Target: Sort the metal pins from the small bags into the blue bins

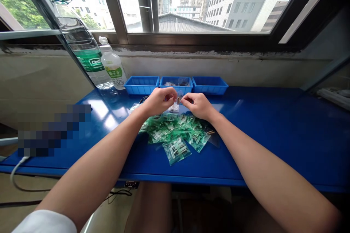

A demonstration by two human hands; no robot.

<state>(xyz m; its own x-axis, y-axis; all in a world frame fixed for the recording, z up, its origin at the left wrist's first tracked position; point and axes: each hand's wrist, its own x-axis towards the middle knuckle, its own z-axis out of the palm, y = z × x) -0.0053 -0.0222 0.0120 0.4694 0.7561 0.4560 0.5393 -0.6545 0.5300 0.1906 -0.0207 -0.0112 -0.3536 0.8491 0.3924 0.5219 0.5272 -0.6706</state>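
My left hand [162,102] and my right hand [199,106] are raised close together above the middle of the blue table, each pinched closed. Between their fingertips hangs a small clear plastic bag [178,100] with a few small brownish pieces in it, too small to name. Both hands seem to grip its edges. Below them lies a heap of green-tinted plastic bags [169,127] holding small pale and metallic parts. One such green bag [177,150] lies nearest the front edge. By my right wrist, another clear bag [212,134] shows brass-coloured pieces.
Behind my hands stand three blue bins: a left bin [142,88], a middle bin [176,89] with small bags inside, and a right bin [210,89]. A large water bottle [82,43] and a smaller white-labelled bottle [113,67] stand at the back left. A blurred-out object [51,133] lies left.
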